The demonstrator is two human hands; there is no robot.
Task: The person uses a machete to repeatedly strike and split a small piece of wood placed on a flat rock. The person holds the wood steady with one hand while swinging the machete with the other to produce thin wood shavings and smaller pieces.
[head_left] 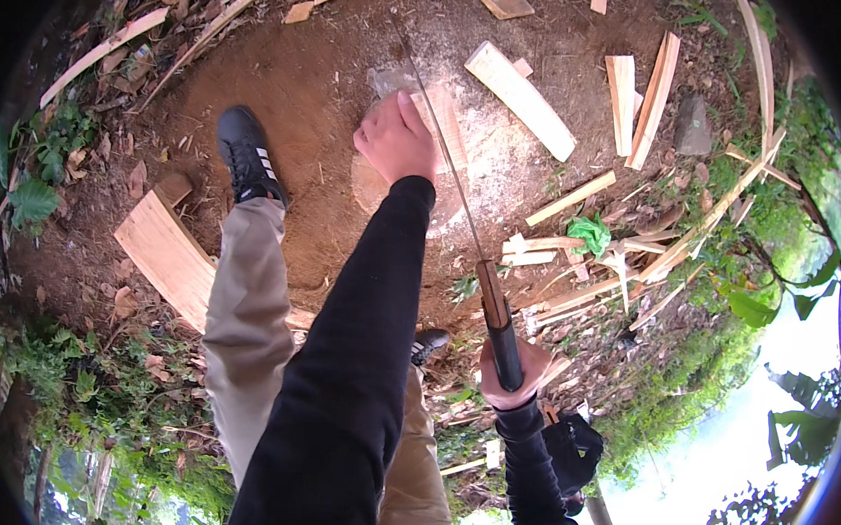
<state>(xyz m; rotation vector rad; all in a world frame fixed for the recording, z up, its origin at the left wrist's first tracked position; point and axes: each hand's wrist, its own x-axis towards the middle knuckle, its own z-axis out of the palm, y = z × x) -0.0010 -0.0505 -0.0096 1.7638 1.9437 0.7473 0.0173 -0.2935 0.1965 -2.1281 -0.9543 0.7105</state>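
Note:
My right hand (pixel 515 372) is closed around the dark grip of a long hand saw (pixel 494 309). Its thin blade is seen almost edge-on and runs up and left, past my left hand. With fingers curled, my left hand (pixel 396 140) presses down on a short piece of wood (pixel 450 121) right beside the blade. Beneath them is a pale round block (pixel 372 186), partly hidden by my hand and sleeve. Whether the blade touches the wood cannot be made out. Pale dust covers the ground around it.
A split plank (pixel 521 99) lies right of the blade, with two narrower pieces (pixel 620 104) farther right. A broad curved slab (pixel 169 254) rests by my left leg. My shoe (pixel 247 154) stands on the dirt. A green crumpled bag (pixel 589 234) lies among offcuts.

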